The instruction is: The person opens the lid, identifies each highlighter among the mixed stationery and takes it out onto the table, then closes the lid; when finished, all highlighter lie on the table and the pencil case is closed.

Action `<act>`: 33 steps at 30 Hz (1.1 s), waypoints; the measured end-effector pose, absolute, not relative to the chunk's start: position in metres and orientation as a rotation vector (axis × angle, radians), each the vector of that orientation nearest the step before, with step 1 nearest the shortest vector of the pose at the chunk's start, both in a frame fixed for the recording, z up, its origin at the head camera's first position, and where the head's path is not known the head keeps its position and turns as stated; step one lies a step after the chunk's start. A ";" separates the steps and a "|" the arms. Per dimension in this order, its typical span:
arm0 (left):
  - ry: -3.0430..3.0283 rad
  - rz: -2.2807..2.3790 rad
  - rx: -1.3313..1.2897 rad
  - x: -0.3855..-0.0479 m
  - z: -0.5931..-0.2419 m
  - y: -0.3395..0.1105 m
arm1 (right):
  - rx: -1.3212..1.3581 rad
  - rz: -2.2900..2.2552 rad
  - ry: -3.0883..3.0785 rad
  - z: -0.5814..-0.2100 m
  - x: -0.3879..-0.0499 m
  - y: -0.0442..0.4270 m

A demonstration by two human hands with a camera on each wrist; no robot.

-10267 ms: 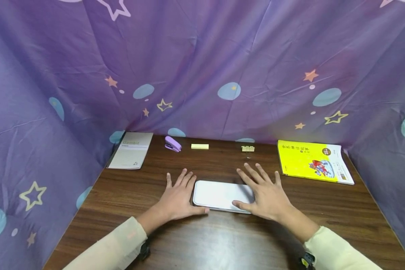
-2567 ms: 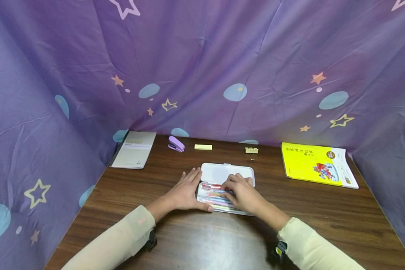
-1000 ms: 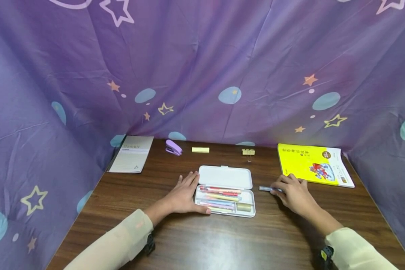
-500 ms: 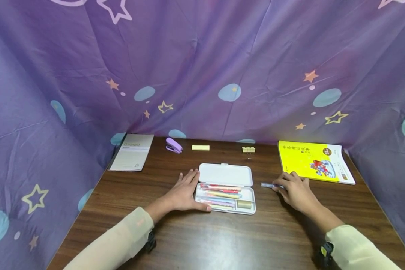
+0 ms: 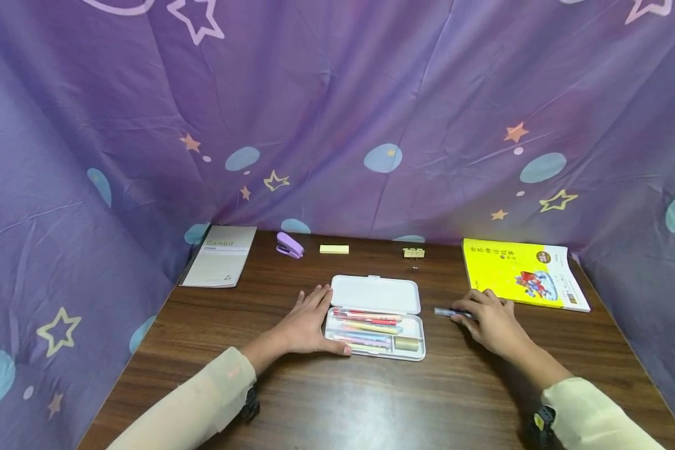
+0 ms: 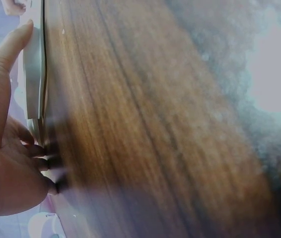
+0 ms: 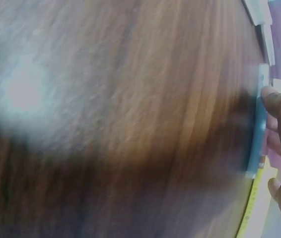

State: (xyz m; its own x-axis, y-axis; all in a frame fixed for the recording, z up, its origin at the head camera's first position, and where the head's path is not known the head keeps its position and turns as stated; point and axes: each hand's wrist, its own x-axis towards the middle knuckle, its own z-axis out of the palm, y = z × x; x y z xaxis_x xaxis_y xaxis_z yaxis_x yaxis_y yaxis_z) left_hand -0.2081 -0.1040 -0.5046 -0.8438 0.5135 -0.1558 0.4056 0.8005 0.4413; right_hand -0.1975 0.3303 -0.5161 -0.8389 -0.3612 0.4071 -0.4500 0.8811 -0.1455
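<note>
A white pencil case [image 5: 374, 295] lies unfolded on the table, its lid back. Inside are several pens [image 5: 368, 326] and a small olive-coloured block [image 5: 406, 344]. Beside its left end is my left hand [image 5: 306, 328], fingers extended and thumb along the front edge; the left wrist view shows this hand [image 6: 6, 144] against the case's side [image 6: 33, 74]. To the right of the case, my right hand [image 5: 492, 320] pinches a slim blue pen [image 5: 443, 312] low over the table. In the right wrist view the pen [image 7: 257, 129] sits at the thumb; whether it touches the wood I cannot tell.
Along the back stand a grey notebook [image 5: 219, 256], a purple stapler [image 5: 289, 245], a yellow sticky-note block [image 5: 334, 249] and a yellow binder clip [image 5: 413, 253]. A yellow book [image 5: 523, 275] lies just beyond my right hand. Purple curtain [image 5: 337, 125] closes the back and sides.
The case, shut at first, has been unfolded. My right hand reached into it, then moved right, now with the blue pen. Over the last second both hands stay nearly still.
</note>
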 end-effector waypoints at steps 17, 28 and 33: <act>2.717 0.576 0.724 -0.209 -0.504 -0.104 | 0.801 0.441 -2.742 -0.501 -0.208 0.249; 2.723 0.588 0.728 -0.209 -0.505 -0.104 | 0.999 0.447 -2.630 -0.505 -0.212 0.196; 2.729 0.579 0.728 -0.209 -0.505 -0.105 | 1.022 0.460 -2.592 -0.507 -0.214 0.184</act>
